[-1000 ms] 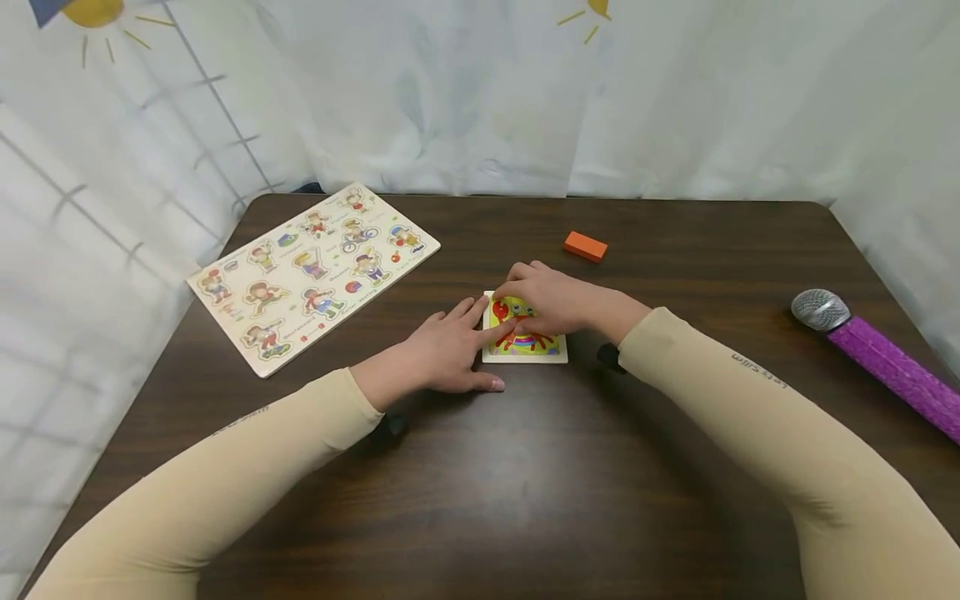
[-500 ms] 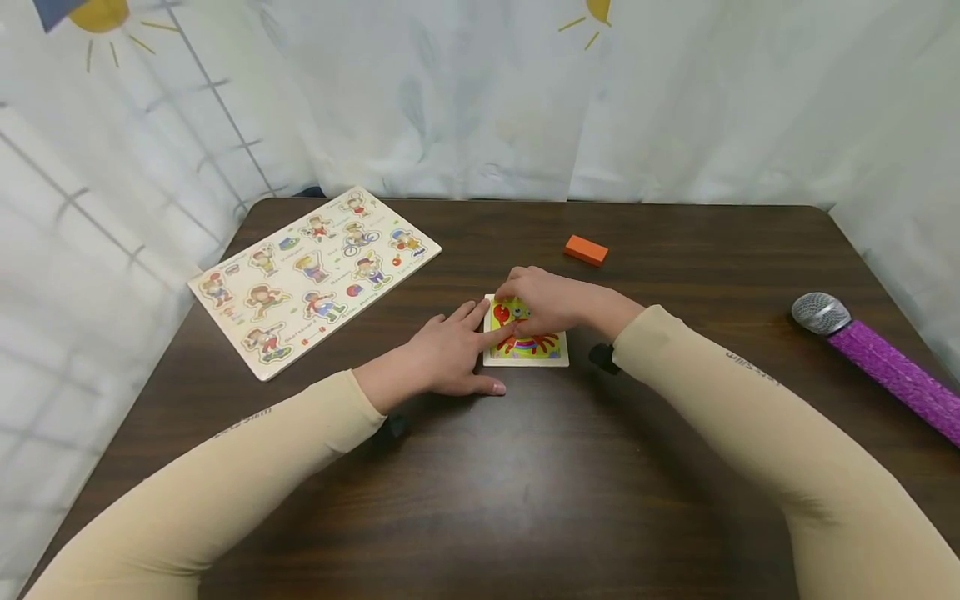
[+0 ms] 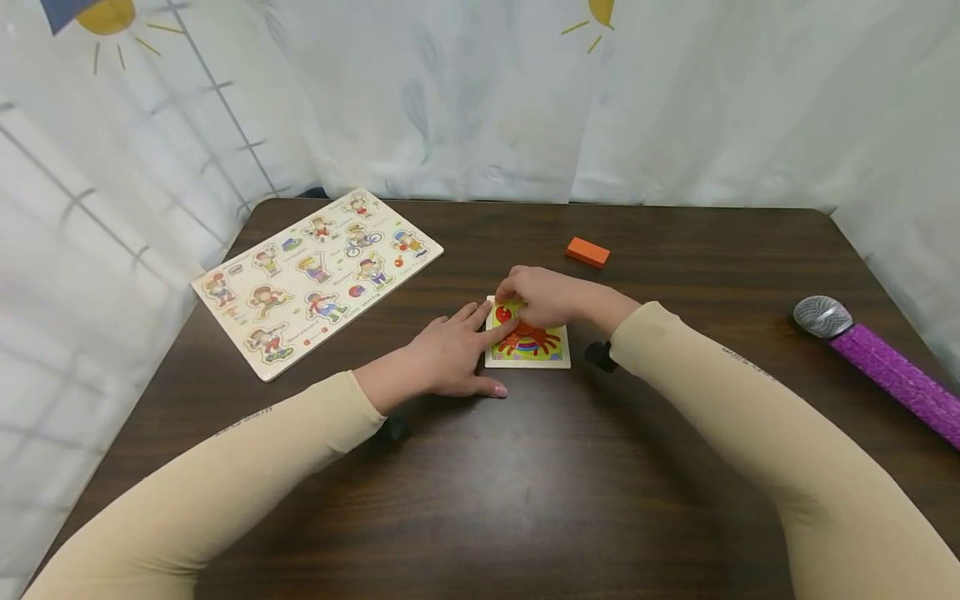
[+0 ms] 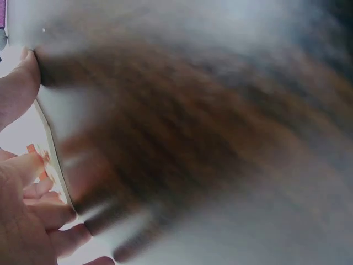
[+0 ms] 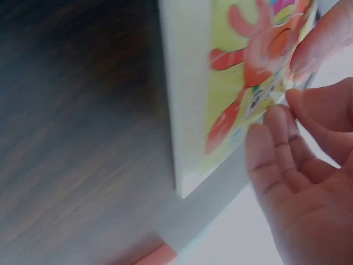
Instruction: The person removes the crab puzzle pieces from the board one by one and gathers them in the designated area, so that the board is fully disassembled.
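A small square wooden jigsaw puzzle (image 3: 553, 353) with a red crab on yellow lies on the table at the centre of the head view. My left hand (image 3: 450, 357) rests beside it with spread fingers, its index finger reaching onto the picture. Over the puzzle's upper part, my right hand (image 3: 551, 297) has curled fingers and hides the crab's face. The right wrist view shows that hand's thumb (image 5: 317, 107) and fingertips close together at the puzzle's far edge, pinching there. Whether a single piece is between them, I cannot tell.
A large cream board (image 3: 288, 332) with cartoon sport figures lies at the back left of the dark wooden table (image 3: 525, 483). Behind the puzzle sits an orange block (image 3: 588, 252). A microphone (image 3: 885, 358) with a glittery purple handle is at the right. White curtains (image 3: 487, 100) hang behind.
My right hand has shifted slightly up and left over the puzzle, covering the crab's eyes and uncovering more of its body. My left hand stays in place.
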A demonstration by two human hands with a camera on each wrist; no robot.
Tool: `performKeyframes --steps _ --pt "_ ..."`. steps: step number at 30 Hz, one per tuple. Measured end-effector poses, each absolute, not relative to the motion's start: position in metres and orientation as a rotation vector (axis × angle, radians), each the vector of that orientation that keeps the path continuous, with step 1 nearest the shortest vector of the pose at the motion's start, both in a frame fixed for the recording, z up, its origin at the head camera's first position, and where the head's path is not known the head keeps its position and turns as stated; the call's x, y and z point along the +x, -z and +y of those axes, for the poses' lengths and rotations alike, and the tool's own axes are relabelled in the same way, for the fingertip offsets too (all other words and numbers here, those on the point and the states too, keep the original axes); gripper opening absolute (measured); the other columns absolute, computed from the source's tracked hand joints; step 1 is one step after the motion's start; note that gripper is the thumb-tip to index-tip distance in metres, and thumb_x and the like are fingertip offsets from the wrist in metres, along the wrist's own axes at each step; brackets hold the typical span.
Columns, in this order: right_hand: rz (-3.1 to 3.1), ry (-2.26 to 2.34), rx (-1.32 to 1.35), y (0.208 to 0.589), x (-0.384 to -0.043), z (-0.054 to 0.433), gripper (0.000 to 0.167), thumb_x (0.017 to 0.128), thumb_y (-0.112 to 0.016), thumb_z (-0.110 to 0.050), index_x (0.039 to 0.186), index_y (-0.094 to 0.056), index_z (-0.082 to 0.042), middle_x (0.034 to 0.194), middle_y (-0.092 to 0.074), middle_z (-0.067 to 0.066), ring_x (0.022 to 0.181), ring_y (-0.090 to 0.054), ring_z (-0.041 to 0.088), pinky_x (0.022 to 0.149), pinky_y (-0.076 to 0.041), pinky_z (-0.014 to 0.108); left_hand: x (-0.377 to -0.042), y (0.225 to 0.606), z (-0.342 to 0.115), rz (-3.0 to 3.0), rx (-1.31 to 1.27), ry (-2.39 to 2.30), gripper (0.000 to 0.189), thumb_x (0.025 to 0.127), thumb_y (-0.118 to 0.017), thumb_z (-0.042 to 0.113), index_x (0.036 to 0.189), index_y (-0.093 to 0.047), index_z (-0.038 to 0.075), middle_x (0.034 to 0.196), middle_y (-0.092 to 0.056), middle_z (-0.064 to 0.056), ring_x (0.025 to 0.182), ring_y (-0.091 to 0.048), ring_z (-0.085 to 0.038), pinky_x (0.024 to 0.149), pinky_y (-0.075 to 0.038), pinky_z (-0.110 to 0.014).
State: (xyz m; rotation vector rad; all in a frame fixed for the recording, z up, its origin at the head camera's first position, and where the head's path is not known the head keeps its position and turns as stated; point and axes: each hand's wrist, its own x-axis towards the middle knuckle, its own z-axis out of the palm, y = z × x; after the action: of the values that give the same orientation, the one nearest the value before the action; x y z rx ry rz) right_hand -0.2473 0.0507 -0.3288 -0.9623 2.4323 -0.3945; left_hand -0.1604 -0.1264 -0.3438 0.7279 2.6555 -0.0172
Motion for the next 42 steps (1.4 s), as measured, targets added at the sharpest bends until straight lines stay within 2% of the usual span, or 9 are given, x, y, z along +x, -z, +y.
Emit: performKeyframes --steps 10,15,20,27,34,38,42 --pt "2.461 0.378 -0.997 0.329 -0.246 0.053 0.043 0.096 -0.056 -0.004 0.139 -0.062 0.0 0.135 -0.059 0.018 0.118 -0.058 0.03 0.108 -0.049 0.043 -0.159 0.343 -0.125 2.655 0.706 0.007 0.096 0.089 -0.065 0.068 0.164 -0.019 0.031 0.171 -0.01 -0.021 0.158 -0.019 -0.039 0.117 -0.035 -0.061" --pt "2.46 0.432 -0.995 0.33 -0.249 0.054 0.041 0.095 -0.053 -0.001 0.135 -0.066 -0.001 0.131 -0.061 0.017 0.113 -0.058 0.03 0.103 -0.05 0.042 -0.16 0.343 -0.124 2.652 0.703 0.005 0.096 0.088 -0.065 0.069 0.164 -0.02 0.031 0.172 -0.009 -0.02 0.158 -0.019 -0.038 0.117 -0.035 -0.061" --pt "2.465 0.455 -1.009 0.331 -0.252 0.051 0.04 0.096 -0.049 0.001 0.131 -0.068 0.0 0.131 -0.063 0.018 0.119 -0.058 0.03 0.108 -0.049 0.044 -0.161 0.343 -0.124 2.663 0.706 0.011 0.096 0.087 -0.065 0.07 0.164 -0.021 0.032 0.172 -0.01 -0.02 0.158 -0.02 -0.038 0.116 -0.037 -0.06" --pt "2.401 0.527 -0.886 0.335 -0.262 0.046 0.03 0.099 -0.05 -0.002 0.125 -0.066 0.001 0.118 -0.065 0.015 0.101 -0.057 0.027 0.094 -0.052 0.038 -0.161 0.343 -0.125 2.666 0.697 0.006 0.097 0.086 -0.067 0.069 0.164 -0.023 0.031 0.172 -0.012 -0.019 0.157 -0.021 -0.037 0.116 -0.037 -0.061" --pt "2.4 0.56 -0.869 0.337 -0.267 0.047 0.026 0.097 -0.05 0.0 0.119 -0.065 -0.001 0.114 -0.064 0.014 0.099 -0.057 0.026 0.096 -0.051 0.038 -0.162 0.345 -0.124 2.657 0.687 0.001 0.099 0.086 -0.067 0.07 0.164 -0.021 0.031 0.172 -0.011 -0.018 0.158 -0.019 -0.036 0.117 -0.036 -0.06" --pt "2.424 0.614 -0.865 0.337 -0.267 0.049 0.019 0.098 -0.054 -0.003 0.113 -0.067 -0.002 0.109 -0.066 0.013 0.094 -0.058 0.025 0.09 -0.052 0.036 -0.163 0.344 -0.123 2.654 0.684 0.023 0.099 0.085 -0.067 0.07 0.164 -0.021 0.031 0.172 -0.011 -0.018 0.158 -0.019 -0.037 0.116 -0.037 -0.06" --pt "2.442 0.645 -0.88 0.338 -0.267 0.048 0.008 0.099 -0.064 -0.008 0.106 -0.067 -0.005 0.103 -0.067 0.01 0.091 -0.059 0.023 0.087 -0.053 0.034 -0.163 0.343 -0.122 2.655 0.677 0.048 0.099 0.085 -0.067 0.07 0.164 -0.022 0.032 0.172 -0.011 -0.018 0.158 -0.02 -0.037 0.115 -0.038 -0.06"
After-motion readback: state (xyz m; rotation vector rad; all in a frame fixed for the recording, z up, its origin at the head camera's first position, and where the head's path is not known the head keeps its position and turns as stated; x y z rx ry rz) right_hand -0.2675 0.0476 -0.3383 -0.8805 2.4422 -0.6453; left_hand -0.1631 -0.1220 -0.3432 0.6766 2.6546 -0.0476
